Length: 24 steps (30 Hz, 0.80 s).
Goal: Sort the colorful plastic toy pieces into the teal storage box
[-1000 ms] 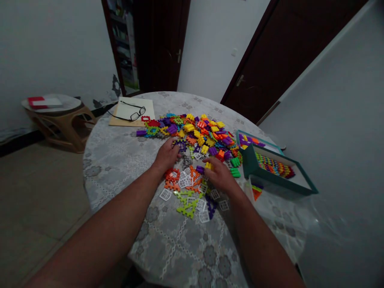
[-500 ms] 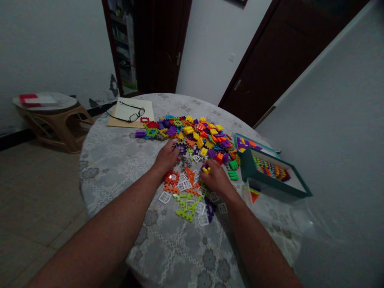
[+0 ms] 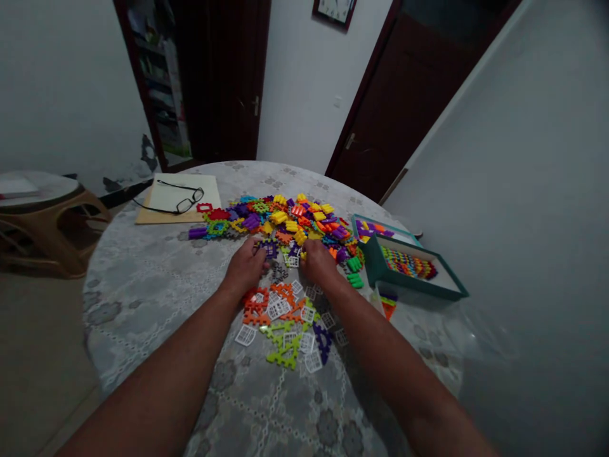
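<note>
My left hand (image 3: 245, 268) is closed, its thumb and fingers gripping a dark purple square, toothed building piece (image 3: 269, 249) at the near edge of the pile. Against that same edge, my right hand (image 3: 320, 261) has its fingers bent together; a bit of yellow block (image 3: 303, 255) shows at the fingertips, mostly hidden. Beyond both hands spreads a heap of coloured plastic building blocks (image 3: 278, 218). Closer to me lie white lattice window pieces (image 3: 278, 309), orange toothed pieces (image 3: 257, 316), lime green ones (image 3: 284, 358) and a purple triangle frame (image 3: 323, 343).
Black glasses (image 3: 185, 204) rest on a pale board (image 3: 209, 187) at the far left. To the right stand a green box (image 3: 404, 282) with colourful pieces and a lid-like tray (image 3: 404, 236). A clear plastic container (image 3: 442, 336) is near the right edge. The patterned cloth (image 3: 157, 304) covers the round table.
My view has swung rightward and up, so the table sits further left and lower. My right hand has reached forward to the pile; my left keeps its hold on the purple piece.
</note>
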Available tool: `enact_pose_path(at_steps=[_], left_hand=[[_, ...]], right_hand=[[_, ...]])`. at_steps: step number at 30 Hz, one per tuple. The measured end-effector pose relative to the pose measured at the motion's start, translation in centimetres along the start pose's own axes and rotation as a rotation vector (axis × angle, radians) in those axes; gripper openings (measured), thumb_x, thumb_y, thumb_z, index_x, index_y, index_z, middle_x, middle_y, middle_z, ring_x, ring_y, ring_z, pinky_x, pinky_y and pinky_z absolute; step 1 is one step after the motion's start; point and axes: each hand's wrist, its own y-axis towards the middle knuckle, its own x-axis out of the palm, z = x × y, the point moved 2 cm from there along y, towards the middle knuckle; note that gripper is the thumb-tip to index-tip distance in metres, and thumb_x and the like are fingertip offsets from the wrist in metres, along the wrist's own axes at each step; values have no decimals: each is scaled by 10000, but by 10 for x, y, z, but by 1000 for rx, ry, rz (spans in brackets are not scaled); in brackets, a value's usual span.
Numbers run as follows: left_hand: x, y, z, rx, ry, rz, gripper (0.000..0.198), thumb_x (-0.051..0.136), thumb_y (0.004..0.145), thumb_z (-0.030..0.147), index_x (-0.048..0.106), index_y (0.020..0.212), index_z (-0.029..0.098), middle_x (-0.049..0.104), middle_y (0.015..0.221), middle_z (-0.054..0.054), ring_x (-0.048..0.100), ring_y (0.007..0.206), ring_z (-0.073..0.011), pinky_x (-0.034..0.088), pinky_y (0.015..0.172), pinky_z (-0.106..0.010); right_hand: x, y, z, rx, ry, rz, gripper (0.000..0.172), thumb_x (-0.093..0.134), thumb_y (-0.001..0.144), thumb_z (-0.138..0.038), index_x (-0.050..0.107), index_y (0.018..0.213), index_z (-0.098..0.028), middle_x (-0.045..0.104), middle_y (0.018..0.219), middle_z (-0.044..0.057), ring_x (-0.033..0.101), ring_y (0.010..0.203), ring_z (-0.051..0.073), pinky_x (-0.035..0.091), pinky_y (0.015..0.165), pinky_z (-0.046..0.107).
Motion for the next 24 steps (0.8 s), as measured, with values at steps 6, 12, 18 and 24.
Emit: enact_pose_path(at_steps=[6, 12, 18, 24], left_hand=[[-2, 0, 5, -21, 44, -16, 416, 572, 926, 384, 640, 1304, 227, 723, 771, 3, 708, 639, -189, 518, 568, -257], [-4, 0, 3, -7, 80, -36, 393, 551, 934, 423, 634, 1268, 232, 723, 735, 7, 693, 620, -202, 499, 566, -274], [-5, -1, 4, -10, 144, -40, 330, 543, 941, 447, 633, 1191, 251, 726, 724, 19, 713, 654, -216, 515, 628, -296], [-3, -3, 5, -19, 197, -34, 330, 538, 948, 455, 630, 1195, 257, 708, 705, 24, 733, 685, -225, 523, 641, -302]], right_hand=[[-8, -3, -2, 7, -6, -27, 326, 578, 997, -191, 604, 1320, -233, 717, 1279, 138, 704, 1120, 269, 513, 885, 332], [-34, -10, 7, -13, 122, 45, 369, 647, 938, -234, 634, 1307, -244, 784, 1155, 89, 726, 1002, 255, 494, 836, 312], [-94, 16, 73, 15, 266, 218, 290, 658, 892, -219, 736, 1171, -219, 786, 1063, 53, 692, 936, 218, 507, 829, 297], [-131, 63, 180, 310, 130, 275, 249, 708, 836, -190, 781, 1071, -153, 766, 939, 72, 675, 816, 190, 497, 737, 275]])
